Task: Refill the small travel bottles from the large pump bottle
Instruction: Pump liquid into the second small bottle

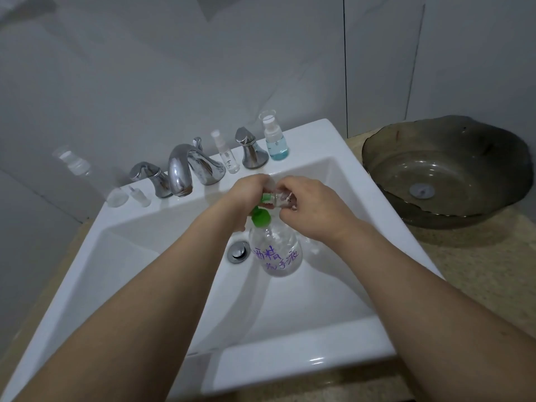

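Left hand (246, 192) presses the pump bottle (275, 250), right hand (310, 210) grips the small bottle (280, 198); keep its mouth snug under the nozzle.

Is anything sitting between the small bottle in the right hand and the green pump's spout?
Nothing visible. The right hand holds the small travel bottle with its mouth right at the green pump of the large pump bottle; the left hand grips the pump head. The exact contact is hidden by fingers.
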### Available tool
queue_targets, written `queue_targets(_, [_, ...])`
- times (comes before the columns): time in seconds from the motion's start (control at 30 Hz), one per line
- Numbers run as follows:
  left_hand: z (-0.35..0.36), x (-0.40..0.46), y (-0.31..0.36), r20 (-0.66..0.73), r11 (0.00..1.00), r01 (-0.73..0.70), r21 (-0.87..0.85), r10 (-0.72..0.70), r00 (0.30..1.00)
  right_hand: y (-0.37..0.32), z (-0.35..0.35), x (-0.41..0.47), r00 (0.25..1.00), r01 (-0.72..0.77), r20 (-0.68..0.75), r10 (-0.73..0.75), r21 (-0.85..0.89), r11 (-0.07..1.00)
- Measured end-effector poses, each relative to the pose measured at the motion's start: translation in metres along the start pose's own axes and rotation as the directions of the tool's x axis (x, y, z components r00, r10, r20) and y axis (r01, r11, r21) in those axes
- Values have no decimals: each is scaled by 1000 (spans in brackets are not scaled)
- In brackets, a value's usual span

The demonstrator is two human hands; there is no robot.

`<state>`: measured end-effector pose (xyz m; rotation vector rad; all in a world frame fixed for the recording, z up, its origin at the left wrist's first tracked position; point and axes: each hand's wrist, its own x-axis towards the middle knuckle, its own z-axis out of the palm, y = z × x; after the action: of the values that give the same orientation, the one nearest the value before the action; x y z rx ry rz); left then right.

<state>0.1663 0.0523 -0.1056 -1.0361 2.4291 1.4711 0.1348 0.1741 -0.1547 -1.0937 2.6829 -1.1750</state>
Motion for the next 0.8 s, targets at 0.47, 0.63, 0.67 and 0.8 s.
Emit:
queue_targets(0.47, [5,-3,-1,-20,1000,27,10,-27,999,-2,-1,-2,995,-44,90,46,-31,999])
queue_targets(0.63, [-5,1,8,12,999,39,1,-39,999,-2,-2,0,1000,-23,20,23,3,1000])
queue_targets(0.67, [-5,2,8,12,999,36,6,-36,999,-2,-2,0,1000,-22,16,22,0,1000])
queue_targets(0.8, [-2,2,3,0,997,60,45,-60,998,-3,-2,0,999,-27,23,27,2,1000])
